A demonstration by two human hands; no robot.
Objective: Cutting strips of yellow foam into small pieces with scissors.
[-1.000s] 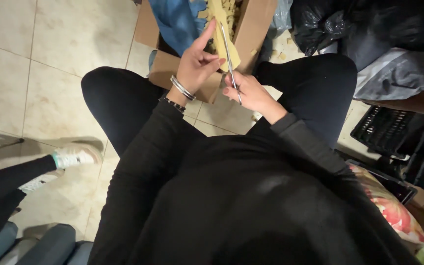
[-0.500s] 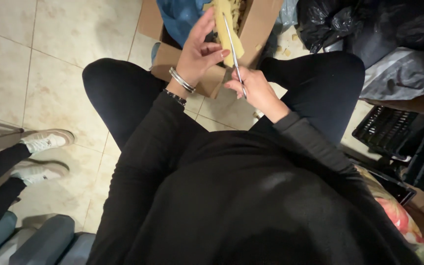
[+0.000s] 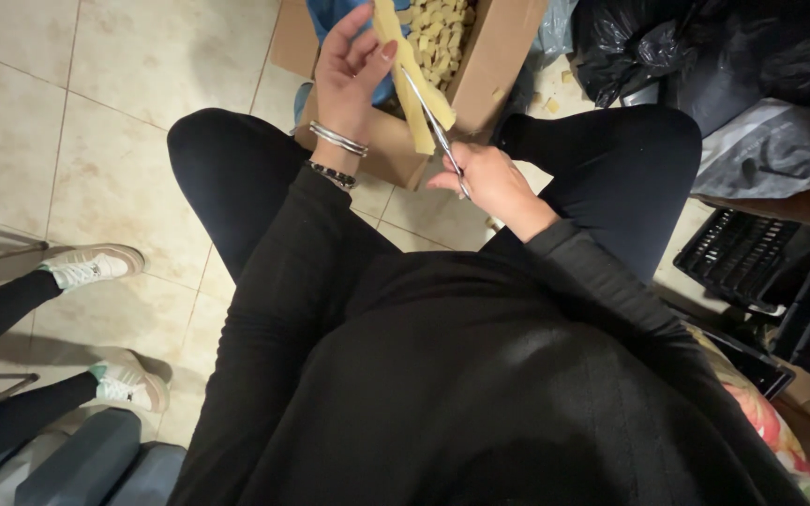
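Scissors now biting yellow strip, left fingers pinching strip, right fingers gripping scissors

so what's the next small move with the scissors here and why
Probably close the metal scissors to finish the snip. Their blades sit across the lower end of the long yellow foam strip, which the left hand holds up over the open cardboard box of small yellow pieces; the right hand grips the handles.

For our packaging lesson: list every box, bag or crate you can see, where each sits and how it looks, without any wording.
Cardboard box: floor, ahead of the knees; brown, open, holding yellow pieces.
Black bags: top right; crumpled, shiny.
Grey bag: right; soft, folded.
Black crates: right edge; slotted plastic.
No signs or screens.
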